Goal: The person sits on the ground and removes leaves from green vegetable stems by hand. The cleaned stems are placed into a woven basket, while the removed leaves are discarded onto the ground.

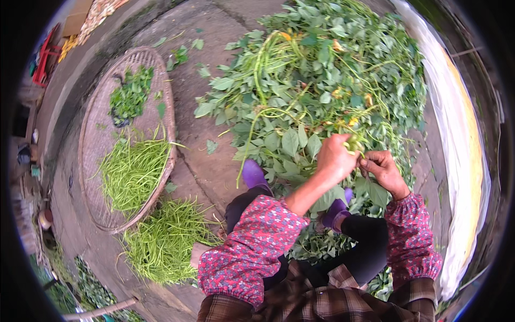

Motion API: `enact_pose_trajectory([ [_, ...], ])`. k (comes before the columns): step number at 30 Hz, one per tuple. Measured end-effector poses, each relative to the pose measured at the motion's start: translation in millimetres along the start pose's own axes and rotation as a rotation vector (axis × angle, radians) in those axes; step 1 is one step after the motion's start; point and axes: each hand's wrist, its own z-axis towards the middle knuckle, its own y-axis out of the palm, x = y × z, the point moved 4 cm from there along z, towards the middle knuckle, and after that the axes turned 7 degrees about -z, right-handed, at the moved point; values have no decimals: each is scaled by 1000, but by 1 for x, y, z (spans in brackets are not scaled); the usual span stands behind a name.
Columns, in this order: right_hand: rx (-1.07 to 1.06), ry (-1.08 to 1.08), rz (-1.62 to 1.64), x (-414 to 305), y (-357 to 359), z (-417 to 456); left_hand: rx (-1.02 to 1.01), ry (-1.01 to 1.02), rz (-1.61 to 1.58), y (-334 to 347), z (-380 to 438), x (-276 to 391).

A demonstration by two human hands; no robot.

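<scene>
My left hand [336, 157] is closed around a small bundle of green stems [354, 144], whose cut or folded ends stick out past the fingers. Close against it on the right, my right hand [382, 169] pinches a thin stem between thumb and forefinger, with broad leaves [372, 191] hanging below. Both hands are over the near edge of a large heap of leafy green vines [322, 76], which has some yellowed leaves in it. A long pale stem droops from the heap left of my hands.
On the left lies an oval woven bamboo tray [91, 161] with stripped green stems [134, 173] and a leafy bunch [130, 94]. More stems [169, 241] are piled on the concrete beside it. Purple shoes [254, 175] are at the heap's edge. White plastic sheeting [446, 100] runs along the right.
</scene>
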Motion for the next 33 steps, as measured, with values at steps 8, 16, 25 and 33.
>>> enact_pose_trajectory([
  [8,389,576,-1195,151,-139,-167,151,-113,-897,-45,28,-9],
  [16,325,121,-795,85,-57,-77,42,-282,-554,-25,6,-10],
  [25,202,-9,-485,148,64,130,-310,-460,-445,10,-51,-18],
  [33,237,128,-482,181,128,197,-252,-236,-511,-1,-47,-25],
])
